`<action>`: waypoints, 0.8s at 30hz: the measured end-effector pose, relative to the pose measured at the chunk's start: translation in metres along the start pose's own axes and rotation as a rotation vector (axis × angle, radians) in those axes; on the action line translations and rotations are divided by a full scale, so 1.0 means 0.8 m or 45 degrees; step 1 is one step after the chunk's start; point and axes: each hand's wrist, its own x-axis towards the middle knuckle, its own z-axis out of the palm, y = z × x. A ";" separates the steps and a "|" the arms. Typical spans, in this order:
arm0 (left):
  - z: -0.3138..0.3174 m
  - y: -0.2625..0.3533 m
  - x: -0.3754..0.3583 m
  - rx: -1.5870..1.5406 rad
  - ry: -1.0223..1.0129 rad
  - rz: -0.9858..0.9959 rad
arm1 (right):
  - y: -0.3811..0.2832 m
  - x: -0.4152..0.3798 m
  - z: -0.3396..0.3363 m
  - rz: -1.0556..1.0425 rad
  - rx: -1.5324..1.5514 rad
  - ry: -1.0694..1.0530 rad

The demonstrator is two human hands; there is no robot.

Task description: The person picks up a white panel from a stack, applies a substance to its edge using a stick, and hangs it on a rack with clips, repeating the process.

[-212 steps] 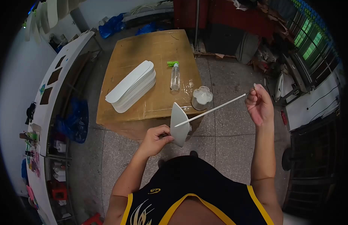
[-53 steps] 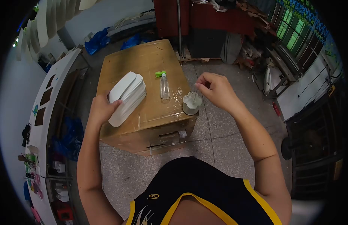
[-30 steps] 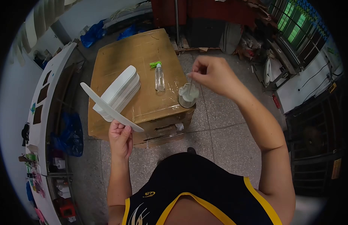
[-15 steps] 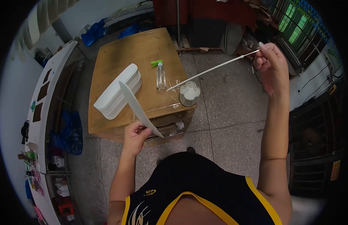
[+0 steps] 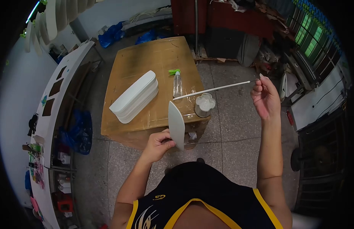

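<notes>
My left hand [image 5: 159, 145] pinches the lower edge of a thin white panel [image 5: 176, 124], which stands edge-up with its pointed tip at the front of a cardboard box [image 5: 144, 57]. Between the fingertips of my right hand [image 5: 266, 98], out to the right, is the narrow end of a long white rod [image 5: 215, 89]. The rod slants leftward over the box, its far end close to the panel's tip. Beneath it, at the box's right corner, stands a scalloped cup [image 5: 205, 105] with white stuff inside. A stack of white panels [image 5: 135, 97] lies to the left.
A clear bottle [image 5: 177, 86] stands on the box beside a small green item [image 5: 173, 71]. Along the left runs a long white table [image 5: 51, 110], with a blue plastic bag [image 5: 78, 131] near it. Dark metal bars [image 5: 318, 160] border the right side.
The panel in my left hand has swung rightward and now shows more of its face. My right hand has come lower, so the rod lies flatter. The whole view has shifted slightly.
</notes>
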 end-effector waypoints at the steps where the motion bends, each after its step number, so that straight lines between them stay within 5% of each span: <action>1: 0.000 -0.001 0.000 0.005 -0.002 -0.009 | 0.002 -0.001 0.000 0.003 -0.007 0.015; 24: 0.007 0.000 -0.004 0.047 -0.066 -0.073 | 0.012 -0.010 -0.016 0.043 0.018 0.025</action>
